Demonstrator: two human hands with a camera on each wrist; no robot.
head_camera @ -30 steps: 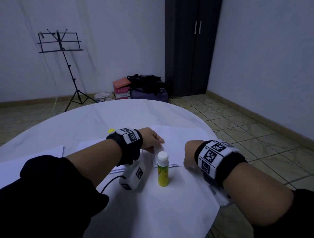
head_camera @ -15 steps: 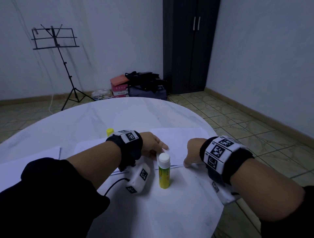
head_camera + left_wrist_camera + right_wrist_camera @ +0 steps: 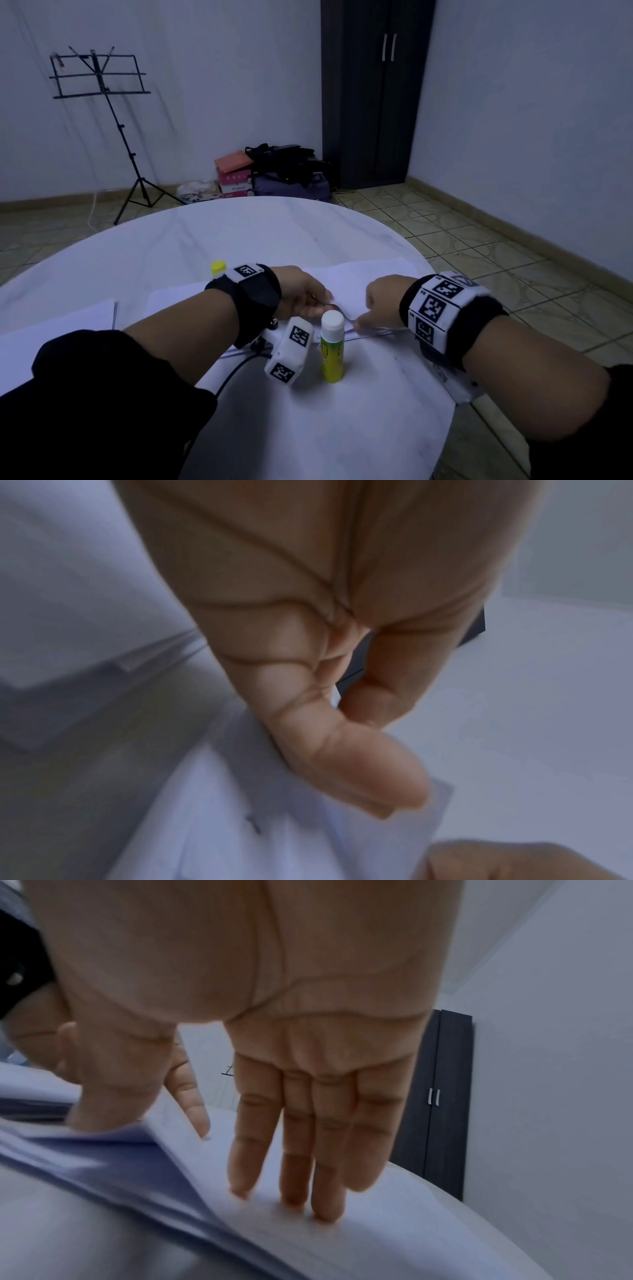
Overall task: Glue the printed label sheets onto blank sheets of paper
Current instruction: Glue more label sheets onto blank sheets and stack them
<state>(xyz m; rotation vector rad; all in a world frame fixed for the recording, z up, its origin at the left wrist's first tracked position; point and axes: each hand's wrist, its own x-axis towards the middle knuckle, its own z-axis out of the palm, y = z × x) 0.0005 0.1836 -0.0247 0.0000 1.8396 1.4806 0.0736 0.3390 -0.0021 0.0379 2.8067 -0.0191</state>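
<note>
Round white bench [image 3: 212,240]. Paper stack [image 3: 370,277] lies near the right edge. Right hand [image 3: 382,301]: thumb lifts the stack's near corner, four fingers [image 3: 298,1150] straight, tips pressed on top sheet. Left hand [image 3: 301,296] pinches a raised sheet corner, thumb over paper. Glue stick [image 3: 331,346] stands upright, capped, just before the stack, between both wrists.
</note>
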